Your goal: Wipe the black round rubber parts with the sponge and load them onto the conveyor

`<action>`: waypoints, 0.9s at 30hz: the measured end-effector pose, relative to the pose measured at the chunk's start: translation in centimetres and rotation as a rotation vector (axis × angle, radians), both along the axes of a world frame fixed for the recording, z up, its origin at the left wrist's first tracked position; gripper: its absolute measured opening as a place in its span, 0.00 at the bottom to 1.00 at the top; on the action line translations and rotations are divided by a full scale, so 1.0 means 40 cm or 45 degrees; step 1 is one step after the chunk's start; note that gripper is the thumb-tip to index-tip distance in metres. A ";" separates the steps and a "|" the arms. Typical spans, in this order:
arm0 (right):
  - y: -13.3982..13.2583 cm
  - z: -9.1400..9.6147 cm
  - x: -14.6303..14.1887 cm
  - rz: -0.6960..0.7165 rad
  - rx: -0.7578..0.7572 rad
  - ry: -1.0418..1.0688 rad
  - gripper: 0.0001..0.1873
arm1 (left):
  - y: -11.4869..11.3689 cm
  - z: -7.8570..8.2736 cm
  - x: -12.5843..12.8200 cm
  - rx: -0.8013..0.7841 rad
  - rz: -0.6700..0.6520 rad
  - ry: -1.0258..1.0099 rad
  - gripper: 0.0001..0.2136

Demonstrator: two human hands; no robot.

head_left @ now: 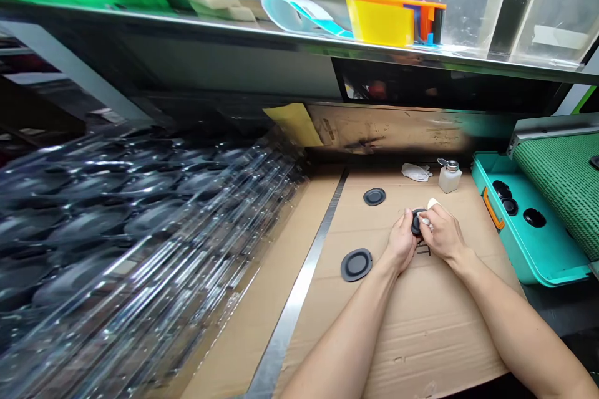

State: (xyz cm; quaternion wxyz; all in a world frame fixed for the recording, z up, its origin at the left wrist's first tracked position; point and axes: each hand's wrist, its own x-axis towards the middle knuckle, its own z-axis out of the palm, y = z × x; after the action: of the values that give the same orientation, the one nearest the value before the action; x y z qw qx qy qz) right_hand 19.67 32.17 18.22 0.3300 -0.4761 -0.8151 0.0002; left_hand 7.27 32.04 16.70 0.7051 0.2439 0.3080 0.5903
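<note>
Both my hands meet over a cardboard sheet (421, 318) on the bench. My left hand (401, 242) is closed around a small black round rubber part (416, 222), holding it from the left. My right hand (442, 234) is closed on a small white cloth or pad (431, 204) and presses it against that part. Two more black round parts lie flat on the cardboard: one (374, 196) beyond my hands, one (356, 264) to the left of my left wrist.
A small clear bottle with a metal pump top (450, 176) and a crumpled white wipe (416, 171) stand at the back. A teal tray (528, 243) holding black parts sits right, beside a green belt (561, 187). Stacked clear plastic trays (131, 249) fill the left. A shelf (299, 37) hangs overhead.
</note>
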 end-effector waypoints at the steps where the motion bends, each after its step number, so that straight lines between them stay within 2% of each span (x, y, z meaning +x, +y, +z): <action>1: -0.002 0.001 -0.006 0.039 -0.014 -0.004 0.09 | 0.000 -0.002 0.000 0.013 0.010 0.006 0.18; 4: -0.012 0.013 -0.002 0.226 -0.136 -0.058 0.08 | 0.001 -0.006 -0.003 -0.018 0.066 0.025 0.17; 6: -0.018 0.026 0.014 0.271 -0.229 -0.130 0.07 | 0.004 -0.007 -0.006 -0.076 0.086 0.027 0.16; 10: -0.021 0.046 0.036 0.050 -0.214 -0.210 0.08 | 0.009 -0.007 -0.010 -0.138 0.071 0.002 0.15; 11: -0.021 0.048 0.036 0.041 -0.199 -0.215 0.09 | 0.010 -0.006 -0.011 -0.143 0.073 -0.006 0.14; 14: -0.020 0.048 0.033 0.167 -0.208 -0.242 0.09 | 0.009 -0.005 -0.014 -0.147 0.076 -0.033 0.14; 18: -0.021 0.046 0.034 0.052 -0.202 -0.230 0.09 | 0.006 0.003 -0.016 -0.169 0.031 -0.026 0.15; 22: -0.014 0.043 0.041 0.141 -0.196 -0.226 0.09 | 0.002 0.016 -0.017 -0.191 0.037 -0.024 0.15; 24: -0.003 0.043 0.060 0.038 -0.199 -0.203 0.10 | 0.000 0.023 -0.019 -0.195 0.031 -0.025 0.14; 27: 0.018 0.049 0.107 -0.289 -0.212 -0.178 0.12 | -0.002 0.032 -0.025 -0.202 0.020 -0.014 0.14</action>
State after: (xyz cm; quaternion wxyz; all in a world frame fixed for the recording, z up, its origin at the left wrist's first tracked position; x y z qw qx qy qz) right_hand 23.94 32.89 20.18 0.2299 -0.5896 -0.7743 -0.0027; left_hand 6.25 31.97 17.98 0.7193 0.1816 0.3519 0.5708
